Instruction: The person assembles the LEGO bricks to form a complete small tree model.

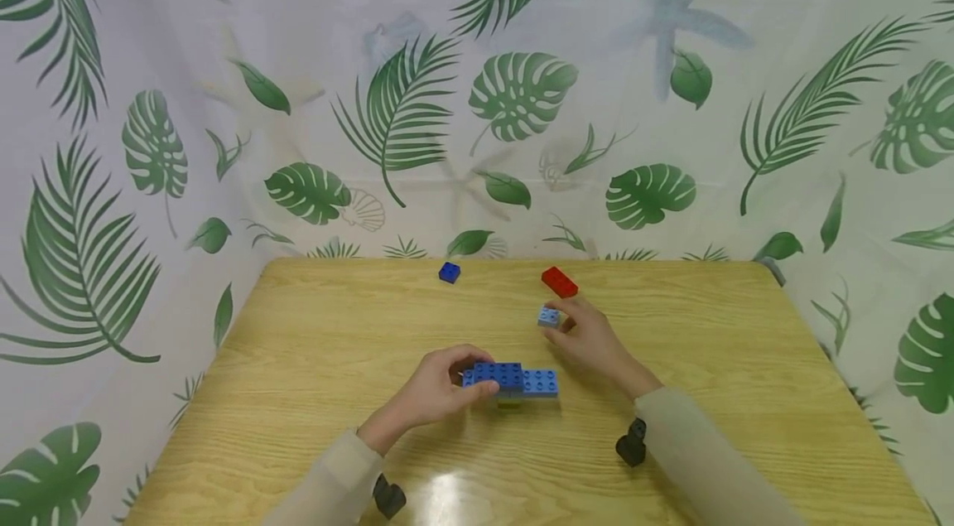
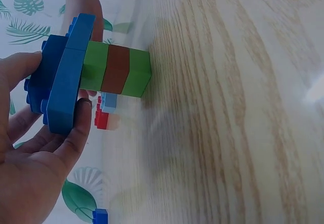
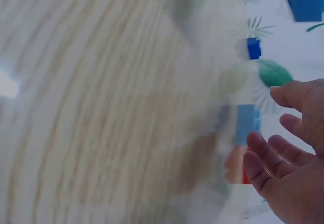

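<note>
My left hand grips a built toy-brick piece near the middle of the table. On its top is a dark blue brick, set over a lighter blue layer that sticks out to the right. Below, in the left wrist view, a column of green and brown bricks reaches down to the tabletop. My right hand reaches out beside a small light blue brick, its fingers spread. In the right wrist view those fingers look apart from the light blue brick.
A red brick lies just behind the light blue one. Farther left, close to the back edge, sits a small dark blue brick. The wooden table meets a leaf-patterned cloth at the back and sides.
</note>
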The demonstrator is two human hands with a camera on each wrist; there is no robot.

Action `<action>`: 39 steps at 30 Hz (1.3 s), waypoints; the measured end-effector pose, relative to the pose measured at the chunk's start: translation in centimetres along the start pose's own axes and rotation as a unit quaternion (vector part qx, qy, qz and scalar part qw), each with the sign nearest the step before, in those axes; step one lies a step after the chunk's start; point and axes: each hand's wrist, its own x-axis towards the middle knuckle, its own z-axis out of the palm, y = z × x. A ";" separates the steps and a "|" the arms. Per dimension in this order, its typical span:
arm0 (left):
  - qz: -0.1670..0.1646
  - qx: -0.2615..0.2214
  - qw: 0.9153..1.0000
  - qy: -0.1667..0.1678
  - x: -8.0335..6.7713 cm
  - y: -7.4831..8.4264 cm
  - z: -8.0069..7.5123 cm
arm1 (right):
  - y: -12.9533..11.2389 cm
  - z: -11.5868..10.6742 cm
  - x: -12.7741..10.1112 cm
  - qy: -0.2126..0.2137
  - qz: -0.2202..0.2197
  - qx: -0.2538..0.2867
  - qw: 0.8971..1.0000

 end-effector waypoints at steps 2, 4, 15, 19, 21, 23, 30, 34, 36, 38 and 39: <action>-0.004 0.002 1.000 0.001 0.0 0.0 -0.1 | 0.5 0.4 0.4 -0.004 0.010 -0.005 1.000; -0.008 0.002 1.000 0.000 0.1 0.0 -0.1 | 1.0 0.7 0.7 -0.006 0.020 -0.008 1.000; -0.011 -0.001 1.000 -0.004 0.1 -0.1 -0.1 | 3.0 2.3 1.8 0.030 0.048 0.007 0.998; -0.009 0.001 1.000 -0.002 0.1 0.0 -0.2 | 3.2 2.5 2.1 0.044 0.054 0.010 0.998; -0.009 0.004 1.000 -0.003 0.1 0.0 -0.2 | 3.2 2.5 2.1 0.043 0.060 0.014 0.997; -0.010 0.004 1.000 -0.004 0.1 0.0 -0.1 | 3.1 2.3 2.0 0.038 0.070 0.022 0.997; -0.014 0.009 1.000 -0.004 0.0 -0.1 0.0 | 2.6 1.5 1.1 0.028 0.075 0.038 0.996; -0.013 0.009 1.000 -0.003 0.0 0.0 0.0 | 1.7 0.7 0.5 0.024 0.073 0.045 0.996; -0.014 0.005 1.000 -0.003 0.0 0.0 0.0 | 1.1 0.2 0.1 0.021 0.073 0.050 0.996; -0.016 0.002 1.000 -0.003 0.0 0.1 0.0 | 0.6 -0.3 -0.2 0.017 0.070 0.056 0.996; -0.016 0.000 1.000 -0.004 0.0 0.1 0.0 | 0.3 -0.5 -0.3 0.015 0.069 0.059 0.996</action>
